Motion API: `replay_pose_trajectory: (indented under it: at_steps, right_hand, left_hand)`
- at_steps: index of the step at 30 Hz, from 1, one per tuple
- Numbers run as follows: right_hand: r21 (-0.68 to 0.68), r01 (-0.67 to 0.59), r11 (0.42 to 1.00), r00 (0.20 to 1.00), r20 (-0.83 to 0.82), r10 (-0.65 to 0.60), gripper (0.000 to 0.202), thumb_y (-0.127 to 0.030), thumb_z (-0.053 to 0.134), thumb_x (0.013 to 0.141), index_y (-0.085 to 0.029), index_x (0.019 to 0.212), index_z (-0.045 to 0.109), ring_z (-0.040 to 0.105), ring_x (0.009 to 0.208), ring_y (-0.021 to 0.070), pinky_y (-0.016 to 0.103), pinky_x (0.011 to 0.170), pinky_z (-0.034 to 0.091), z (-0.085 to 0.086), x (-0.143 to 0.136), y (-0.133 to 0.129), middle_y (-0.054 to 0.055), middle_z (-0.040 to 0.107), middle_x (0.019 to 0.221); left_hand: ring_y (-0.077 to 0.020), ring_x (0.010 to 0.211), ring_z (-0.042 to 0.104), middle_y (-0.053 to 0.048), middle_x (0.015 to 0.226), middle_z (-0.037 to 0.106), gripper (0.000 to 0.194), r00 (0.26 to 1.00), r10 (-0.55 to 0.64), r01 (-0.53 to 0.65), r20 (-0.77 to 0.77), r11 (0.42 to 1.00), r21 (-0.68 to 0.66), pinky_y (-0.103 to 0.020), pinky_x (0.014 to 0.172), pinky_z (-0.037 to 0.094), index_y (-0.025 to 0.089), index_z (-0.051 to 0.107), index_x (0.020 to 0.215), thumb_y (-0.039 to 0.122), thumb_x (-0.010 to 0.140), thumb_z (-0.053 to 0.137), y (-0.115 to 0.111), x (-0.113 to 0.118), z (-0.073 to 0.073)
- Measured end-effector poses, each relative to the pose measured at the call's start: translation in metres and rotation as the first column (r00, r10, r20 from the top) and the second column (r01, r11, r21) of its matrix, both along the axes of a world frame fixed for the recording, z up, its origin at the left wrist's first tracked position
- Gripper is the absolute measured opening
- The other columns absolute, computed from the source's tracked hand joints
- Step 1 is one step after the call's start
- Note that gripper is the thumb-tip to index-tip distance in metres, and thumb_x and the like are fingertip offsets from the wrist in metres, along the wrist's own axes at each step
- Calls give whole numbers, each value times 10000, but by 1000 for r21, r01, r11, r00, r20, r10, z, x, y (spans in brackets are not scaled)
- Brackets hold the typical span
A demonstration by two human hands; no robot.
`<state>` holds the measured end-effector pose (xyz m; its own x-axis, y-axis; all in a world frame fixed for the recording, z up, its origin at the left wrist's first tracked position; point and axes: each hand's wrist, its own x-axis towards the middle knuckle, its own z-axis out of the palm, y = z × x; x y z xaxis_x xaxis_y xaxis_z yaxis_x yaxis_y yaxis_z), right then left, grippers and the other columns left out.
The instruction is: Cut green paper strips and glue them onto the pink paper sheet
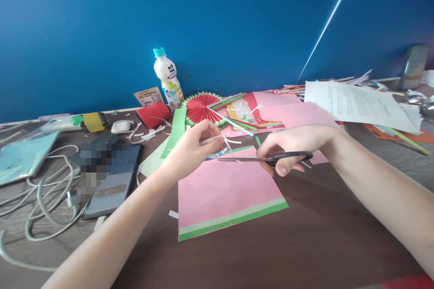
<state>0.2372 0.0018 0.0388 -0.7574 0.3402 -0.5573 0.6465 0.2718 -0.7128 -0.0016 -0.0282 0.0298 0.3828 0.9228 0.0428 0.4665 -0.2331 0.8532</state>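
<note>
My left hand [195, 149] pinches a thin white strip [228, 145] whose loose end hangs down to the right. Black-handled scissors [278, 158] are in my right hand [288, 146], their blades pointing left and meeting the end of the strip. Below both hands lies a pink sheet [224, 189] with light and dark green bands [233, 220] along its near edge. A red pleated paper rosette with a green rim [202, 107] lies just behind my left hand. A green paper strip [175, 132] is beside it.
Against the blue wall stands a bottle [168, 76]. Cables [40, 198], a phone [113, 185] and a white earphone case [122, 126] lie at the left. Pink papers [301, 115], a printed sheet [359, 106] and many coloured strips fill the back right.
</note>
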Motion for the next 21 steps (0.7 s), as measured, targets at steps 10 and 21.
replay_pose_trajectory:
  at_steps: [10, 21]
  right_hand:
    - [-5, -13, 1000, 1000, -12, 13, 455, -573, 608, 680, -141, 816, 560, 482, 407, 61, 174, 408, 312, -3, 0, 2, -37, 520, 558]
    - [-50, -48, 998, 998, 24, 49, 414, -537, 630, 675, -148, 802, 570, 481, 407, 51, 167, 413, 316, -13, -14, 0, -48, 525, 570]
  left_hand:
    - [-89, 610, 496, 33, 694, 581, 311, 992, 57, -30, 111, 973, -227, -199, 533, 295, 189, 429, 755, 395, 681, 650, 3, 2, 0]
    - [-112, 644, 538, 44, 678, 552, 342, 982, 63, -13, 180, 964, -265, -206, 542, 346, 199, 402, 729, 353, 631, 692, -8, 12, -11]
